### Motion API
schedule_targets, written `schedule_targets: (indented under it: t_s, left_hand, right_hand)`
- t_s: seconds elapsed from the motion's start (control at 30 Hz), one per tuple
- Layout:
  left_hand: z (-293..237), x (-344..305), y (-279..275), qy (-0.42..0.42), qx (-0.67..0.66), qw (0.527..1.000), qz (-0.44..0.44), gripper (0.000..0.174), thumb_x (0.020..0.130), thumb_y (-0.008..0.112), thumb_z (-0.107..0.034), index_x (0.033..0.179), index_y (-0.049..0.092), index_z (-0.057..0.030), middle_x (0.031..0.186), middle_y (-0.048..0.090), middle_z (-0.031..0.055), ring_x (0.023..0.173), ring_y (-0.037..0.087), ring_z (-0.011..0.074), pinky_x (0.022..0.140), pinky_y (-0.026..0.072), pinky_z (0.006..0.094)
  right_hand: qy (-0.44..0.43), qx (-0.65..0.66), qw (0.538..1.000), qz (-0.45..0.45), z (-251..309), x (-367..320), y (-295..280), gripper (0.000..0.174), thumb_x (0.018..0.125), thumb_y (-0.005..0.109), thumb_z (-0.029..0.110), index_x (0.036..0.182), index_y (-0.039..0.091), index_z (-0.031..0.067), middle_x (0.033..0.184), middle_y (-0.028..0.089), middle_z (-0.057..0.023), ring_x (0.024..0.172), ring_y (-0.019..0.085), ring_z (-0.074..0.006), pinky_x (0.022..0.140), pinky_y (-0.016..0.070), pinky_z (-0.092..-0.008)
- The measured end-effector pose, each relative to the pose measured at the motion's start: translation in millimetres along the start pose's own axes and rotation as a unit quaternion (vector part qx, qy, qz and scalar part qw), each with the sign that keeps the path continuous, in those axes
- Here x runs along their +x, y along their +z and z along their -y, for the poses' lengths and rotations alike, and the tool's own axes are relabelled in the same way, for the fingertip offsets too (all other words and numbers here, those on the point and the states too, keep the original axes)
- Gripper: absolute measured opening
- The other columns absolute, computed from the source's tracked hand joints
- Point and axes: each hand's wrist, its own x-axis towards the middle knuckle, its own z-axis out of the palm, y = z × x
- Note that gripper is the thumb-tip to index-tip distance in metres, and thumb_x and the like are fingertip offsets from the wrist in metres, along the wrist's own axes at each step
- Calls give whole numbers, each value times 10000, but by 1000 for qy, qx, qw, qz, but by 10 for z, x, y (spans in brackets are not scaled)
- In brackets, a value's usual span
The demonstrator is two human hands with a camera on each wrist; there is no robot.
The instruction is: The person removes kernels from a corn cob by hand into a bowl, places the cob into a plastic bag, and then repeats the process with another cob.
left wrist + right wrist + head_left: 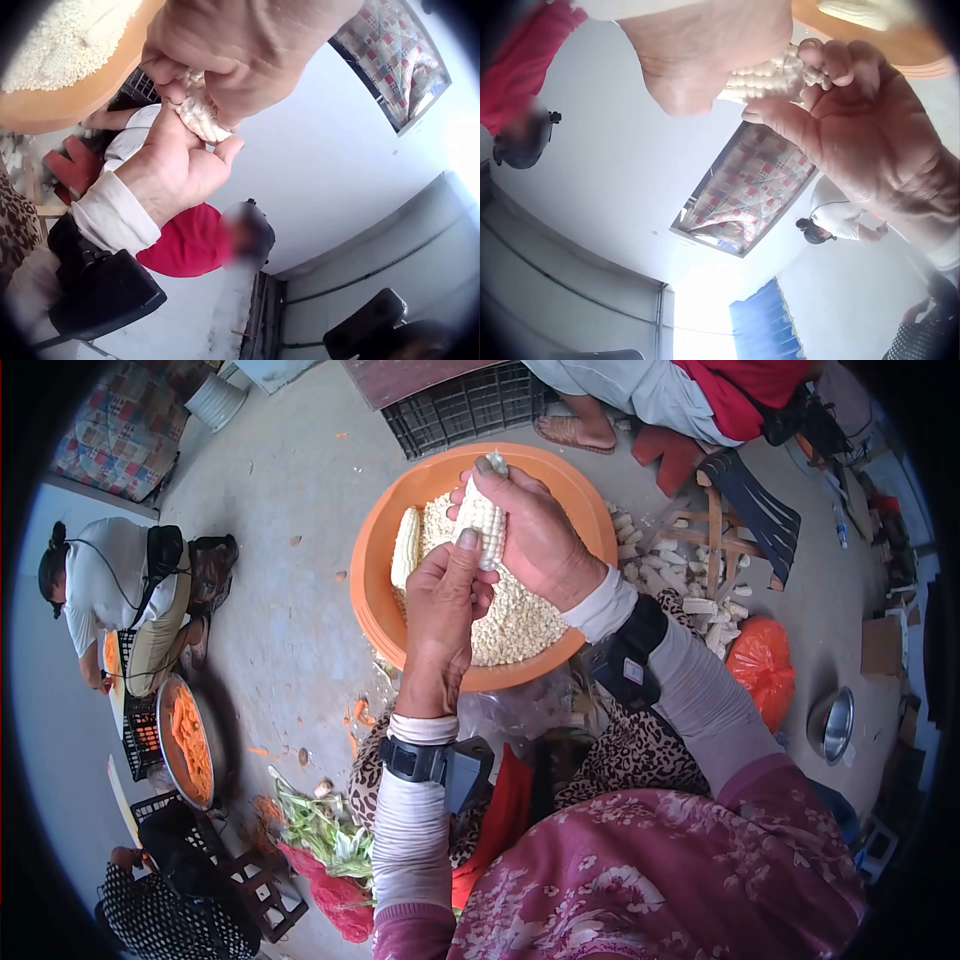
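Observation:
A pale ear of corn [483,525] is held in both hands above an orange basin [372,615]. My right hand [541,538] grips it from the right, thumb along its upper end. At its lower end, my left hand [440,600] pinches it between thumb and fingers. The right wrist view shows kernel rows on the ear [761,81] and loose kernels by the left fingertips. Shelled kernels [515,622] fill much of the basin. Another whole ear [405,548] lies on them at the left side.
Bare cobs [690,575] are heaped on the floor right of the basin, near a wooden stool frame [715,535] and a red plastic bag [762,665]. A black crate [465,410] stands behind. Other people sit at the left and top, near a bowl of orange shreds [190,745].

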Motion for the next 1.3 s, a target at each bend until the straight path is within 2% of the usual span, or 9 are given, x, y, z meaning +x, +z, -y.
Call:
schedule_targets:
  t_s: [0.13, 0.37, 0.63, 0.83, 0.97, 1.07, 1.13, 1.23, 1.3]
  left_hand:
    - [18, -5, -4, 41, 25, 999, 11, 267, 889, 598, -306, 819, 584, -49, 633, 572, 10, 487, 453, 39, 442, 340, 165]
    - [21, -43, -15, 47, 28, 998, 32, 265, 895, 584, -315, 847, 576, -55, 715, 592, 21, 545, 477, 45, 480, 359, 167]
    - [-6, -85, 11, 61, 47, 996, 47, 285, 920, 539, -311, 974, 560, -32, 761, 592, 24, 582, 495, 55, 516, 402, 156]
    - [-62, -71, -16, -1, -111, 991, 68, 340, 926, 514, -358, 965, 557, -22, 738, 590, 59, 567, 508, 74, 478, 378, 170]
    - [-39, -34, -14, -37, -73, 996, 17, 331, 918, 533, -352, 945, 563, -23, 711, 589, 65, 535, 499, 77, 451, 355, 175]
    - [7, -14, -32, -22, -53, 998, 11, 314, 914, 546, -336, 932, 568, -23, 694, 590, 64, 512, 488, 76, 439, 344, 172]
    - [-4, -32, -15, -5, -57, 998, 15, 272, 890, 592, -317, 856, 589, -47, 658, 573, 29, 505, 475, 60, 456, 359, 163]
    - [20, -15, -28, 18, -28, 999, 23, 274, 895, 585, -314, 865, 593, -42, 666, 576, 22, 505, 466, 53, 452, 344, 160]
    - [24, -23, -16, 34, -14, 999, 25, 271, 897, 583, -311, 872, 593, -41, 669, 576, 18, 509, 462, 50, 455, 342, 162]
  right_hand:
    - [14, 32, 999, 23, 19, 24, -45, 231, 913, 512, 218, 1027, 478, 20, 903, 552, -84, 832, 564, -184, 730, 493, -331]
    - [13, 15, 999, 30, 25, 13, -42, 270, 920, 508, 273, 1015, 507, 20, 921, 573, -91, 900, 564, -203, 790, 483, -340]
    - [18, 29, 999, 40, 60, 30, -67, 307, 921, 506, 281, 1065, 499, 10, 955, 566, -102, 924, 560, -205, 806, 478, -345]
    - [12, 24, 998, 51, 36, 24, -51, 271, 920, 511, 270, 1028, 514, 22, 916, 576, -90, 895, 569, -194, 799, 477, -331]
    - [4, -4, 999, 34, -17, 23, -36, 255, 919, 515, 268, 1003, 519, 27, 901, 580, -85, 883, 572, -191, 794, 478, -327]
    - [10, 8, 1000, 26, -21, 21, -40, 254, 917, 520, 269, 995, 516, 27, 912, 579, -90, 887, 571, -191, 794, 478, -327]
    - [12, 11, 999, 31, -6, 20, -40, 272, 913, 526, 276, 1012, 514, 22, 923, 576, -98, 899, 568, -195, 796, 478, -331]
    - [17, 42, 999, 27, 20, 13, -20, 214, 911, 507, 202, 1022, 483, 20, 901, 563, -97, 845, 568, -193, 756, 493, -341]
    - [14, 35, 999, 29, 18, 17, -42, 265, 909, 517, 244, 1051, 489, 22, 923, 569, -103, 885, 565, -205, 782, 486, -343]
